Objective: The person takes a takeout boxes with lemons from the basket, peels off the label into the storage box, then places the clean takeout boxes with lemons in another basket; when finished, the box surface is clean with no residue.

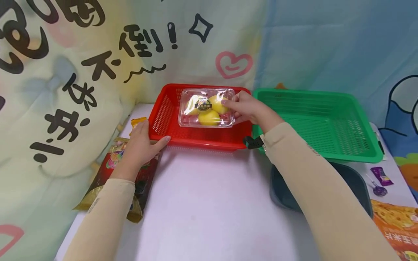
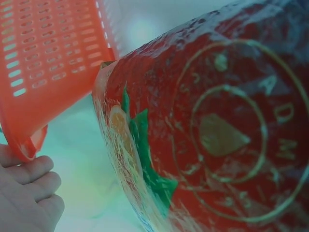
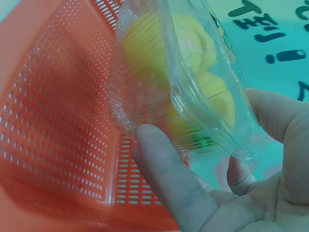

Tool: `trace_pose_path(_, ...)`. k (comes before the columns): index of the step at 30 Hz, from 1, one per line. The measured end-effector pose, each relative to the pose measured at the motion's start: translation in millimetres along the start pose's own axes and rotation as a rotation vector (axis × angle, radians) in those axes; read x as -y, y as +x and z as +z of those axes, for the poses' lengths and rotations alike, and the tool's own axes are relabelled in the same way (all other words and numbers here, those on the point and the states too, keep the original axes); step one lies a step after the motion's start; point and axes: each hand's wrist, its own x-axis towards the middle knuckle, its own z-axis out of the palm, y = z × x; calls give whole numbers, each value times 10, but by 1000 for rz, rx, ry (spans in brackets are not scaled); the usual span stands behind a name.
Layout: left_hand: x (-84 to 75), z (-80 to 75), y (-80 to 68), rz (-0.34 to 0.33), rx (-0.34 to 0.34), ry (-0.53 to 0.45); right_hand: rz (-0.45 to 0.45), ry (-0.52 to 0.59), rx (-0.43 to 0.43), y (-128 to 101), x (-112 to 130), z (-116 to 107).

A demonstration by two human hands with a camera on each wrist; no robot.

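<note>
My right hand pinches the right end of a clear plastic fruit box, thumb on the lid and fingers beneath. Several round yellow fruits show through it, and a dark label sits on the lid. In the head view the box overlaps the inside of a red perforated basket; in the right wrist view it is tilted over that basket. With my left hand I grip the basket's near left corner, thumb over the rim. The left wrist view shows curled fingers at the rim.
A shiny red and gold bag lies under my left forearm. Right of the red basket stands a green basket, with a dark blue bin in front. Purple candies and an orange snack bag lie far right. A printed cloth hangs behind.
</note>
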Motion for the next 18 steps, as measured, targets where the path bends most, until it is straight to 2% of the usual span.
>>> trace_pose_path(5, -9, -5, -16, 0, 8, -10, -49, 16, 12, -167, -26, -64)
trace_pose_path(18, -26, 2, -49, -8, 27, -17, -126, -39, 16, -833, -115, -137)
